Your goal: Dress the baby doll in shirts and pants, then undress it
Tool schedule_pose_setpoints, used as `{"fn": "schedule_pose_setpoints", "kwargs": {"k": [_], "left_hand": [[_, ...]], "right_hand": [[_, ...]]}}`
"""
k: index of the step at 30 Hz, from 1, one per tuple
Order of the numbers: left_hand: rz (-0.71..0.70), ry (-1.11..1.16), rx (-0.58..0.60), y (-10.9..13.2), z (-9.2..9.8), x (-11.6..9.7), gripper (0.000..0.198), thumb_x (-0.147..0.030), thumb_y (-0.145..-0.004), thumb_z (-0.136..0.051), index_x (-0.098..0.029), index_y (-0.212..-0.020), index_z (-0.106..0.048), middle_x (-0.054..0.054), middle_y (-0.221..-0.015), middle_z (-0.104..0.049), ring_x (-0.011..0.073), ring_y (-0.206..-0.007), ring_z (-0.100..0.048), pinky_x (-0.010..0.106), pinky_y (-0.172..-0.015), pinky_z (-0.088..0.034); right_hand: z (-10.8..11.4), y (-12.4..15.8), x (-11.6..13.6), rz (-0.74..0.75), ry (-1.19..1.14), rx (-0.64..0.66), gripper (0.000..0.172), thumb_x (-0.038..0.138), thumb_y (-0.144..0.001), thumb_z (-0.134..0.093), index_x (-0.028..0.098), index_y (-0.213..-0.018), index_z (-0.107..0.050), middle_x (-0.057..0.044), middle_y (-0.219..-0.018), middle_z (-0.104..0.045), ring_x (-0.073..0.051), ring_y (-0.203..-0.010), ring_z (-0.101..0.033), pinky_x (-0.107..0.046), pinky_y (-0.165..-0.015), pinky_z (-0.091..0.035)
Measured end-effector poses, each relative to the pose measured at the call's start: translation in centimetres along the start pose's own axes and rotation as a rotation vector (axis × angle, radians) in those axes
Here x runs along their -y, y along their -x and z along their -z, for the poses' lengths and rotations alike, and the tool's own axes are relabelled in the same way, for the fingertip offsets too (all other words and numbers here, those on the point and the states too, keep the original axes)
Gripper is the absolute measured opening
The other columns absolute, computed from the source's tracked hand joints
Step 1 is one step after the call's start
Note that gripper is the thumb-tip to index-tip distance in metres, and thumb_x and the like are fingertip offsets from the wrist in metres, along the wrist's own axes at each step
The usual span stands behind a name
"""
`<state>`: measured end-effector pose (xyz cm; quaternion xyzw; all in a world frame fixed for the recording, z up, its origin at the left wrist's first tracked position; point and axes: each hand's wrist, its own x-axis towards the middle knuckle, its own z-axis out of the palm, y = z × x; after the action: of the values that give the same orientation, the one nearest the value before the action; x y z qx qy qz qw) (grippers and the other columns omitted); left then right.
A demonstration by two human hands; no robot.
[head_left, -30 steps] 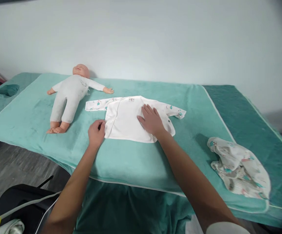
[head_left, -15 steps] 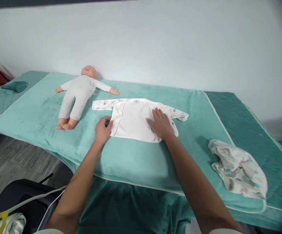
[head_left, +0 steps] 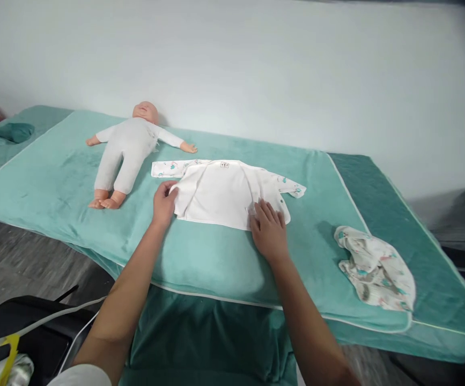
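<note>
A small white baby shirt [head_left: 224, 190] with printed sleeves lies spread flat on a light green towel [head_left: 212, 252]. My left hand [head_left: 163, 202] pinches the shirt's left side edge, fingers closed on the cloth. My right hand [head_left: 270, 229] rests at the shirt's lower right hem, fingers laid together on the fabric. A baby doll [head_left: 125, 150] in a grey suit lies on its back to the left of the shirt, arms spread.
A crumpled printed garment [head_left: 375, 268] lies on the towel to the right. A darker green cover [head_left: 401, 214] shows past the towel's right edge. A folded dark green cloth [head_left: 9, 132] sits far left. A white wall stands behind; black gear and cables lie lower left.
My right hand slid from the middle of the shirt down to its lower right hem. My left hand moved up along the left edge and gripped it. The view shifted slightly.
</note>
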<state>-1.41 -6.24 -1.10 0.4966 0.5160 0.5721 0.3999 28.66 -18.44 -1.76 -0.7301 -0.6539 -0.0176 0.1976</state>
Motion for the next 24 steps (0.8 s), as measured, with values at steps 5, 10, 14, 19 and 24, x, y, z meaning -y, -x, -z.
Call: {"fn": "schedule_pose_setpoints", "kwargs": {"k": [5,10,14,19,24], "left_hand": [[-0.211,-0.211,-0.197,0.7,0.3,0.5,0.032,-0.008,-0.079,-0.053,-0.020,-0.104,-0.068,0.006,-0.110,-0.068,0.0197,-0.105,-0.064,0.032,-0.091,-0.050],[-0.487,-0.318,-0.374,2.3,0.7,-0.2,0.027,-0.007,-0.087,-0.048,-0.020,-0.101,-0.066,0.009,-0.112,-0.070,0.0208,-0.113,-0.065,0.038,-0.098,-0.052],[-0.785,-0.517,-0.071,4.4,0.6,-1.0,0.026,-0.012,-0.094,-0.048,-0.022,-0.107,-0.068,0.009,-0.123,-0.075,0.0239,-0.129,-0.064,0.049,-0.114,-0.049],[-0.829,-0.710,0.417,6.3,-0.5,-1.8,0.033,-0.019,-0.100,-0.049,-0.021,-0.126,-0.068,0.011,-0.144,-0.069,0.0249,-0.143,-0.058,0.049,-0.116,-0.051],[-0.753,-0.941,0.427,6.5,-1.0,-2.2,0.033,-0.030,-0.105,-0.045,-0.020,-0.086,-0.071,0.009,-0.088,-0.076,0.0229,-0.087,-0.069,0.042,-0.081,-0.049]], "right_hand": [[0.1,0.4,3.1,-0.040,-0.075,-0.079,0.048,0.032,-0.105,-0.041,0.013,-0.145,-0.060,-0.015,-0.165,-0.048,-0.030,-0.158,-0.039,-0.060,-0.132,-0.022],[-0.1,-6.0,7.5,0.014,-0.171,0.067,0.056,0.036,-0.104,-0.041,0.014,-0.155,-0.048,-0.014,-0.172,-0.036,-0.026,-0.163,-0.028,-0.057,-0.133,-0.020],[-1.8,-11.9,8.5,-0.001,-0.033,0.196,0.066,0.037,-0.106,-0.037,0.006,-0.164,-0.034,-0.019,-0.175,-0.027,-0.028,-0.165,-0.023,-0.055,-0.134,-0.014],[-4.5,-12.6,7.7,0.092,0.021,0.227,0.074,0.047,-0.108,-0.025,-0.001,-0.164,-0.032,-0.023,-0.175,-0.022,-0.033,-0.166,-0.019,-0.054,-0.134,-0.014],[-4.6,-10.5,8.1,0.211,-0.042,0.203,0.074,0.049,-0.108,-0.025,-0.001,-0.163,-0.034,-0.025,-0.174,-0.025,-0.035,-0.164,-0.023,-0.054,-0.133,-0.019]]}}
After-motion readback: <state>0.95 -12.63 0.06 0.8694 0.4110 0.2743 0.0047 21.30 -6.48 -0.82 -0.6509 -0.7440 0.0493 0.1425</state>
